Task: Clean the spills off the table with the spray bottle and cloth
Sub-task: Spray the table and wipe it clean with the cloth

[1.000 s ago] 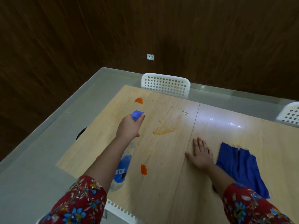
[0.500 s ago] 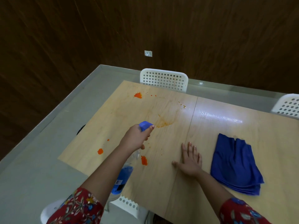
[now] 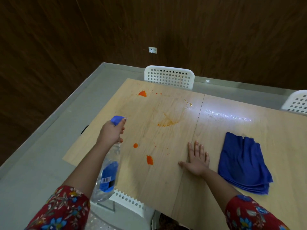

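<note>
Two red floral sleeves [image 3: 61, 211] are seen at the bottom edge, with bare forearms stretched forward over a light wooden table [image 3: 166, 183]. Under the table's near edge, the top of a white perforated chair [image 3: 127, 199] is glimpsed. A clear spray bottle [image 3: 108, 176] with a blue label is held in the air over the table's near left part, tilted so that its base is toward the viewer and its blue spray head [image 3: 117, 120] is pointed away. Its neck is gripped by the left hand [image 3: 112, 132], with the fingers curled round it. The right hand [image 3: 197, 161] is laid flat on the table, palm down, fingers straight and slightly spread. Near it on the right, not touching it, a folded blue cloth [image 3: 244, 163] is laid on the table. Between the two hands, two orange blobs [image 3: 149, 159] are seen on the wood. Farther off an orange smear [image 3: 166, 122] is seen, and another orange splash [image 3: 142, 93] near the far left corner. Beyond the far edge a second white chair [image 3: 169, 77] is tucked in, and part of a third chair [image 3: 297, 103] is seen at the right. Behind them, a small white socket [image 3: 152, 50] is set in a dark wood-panelled wall.
</note>
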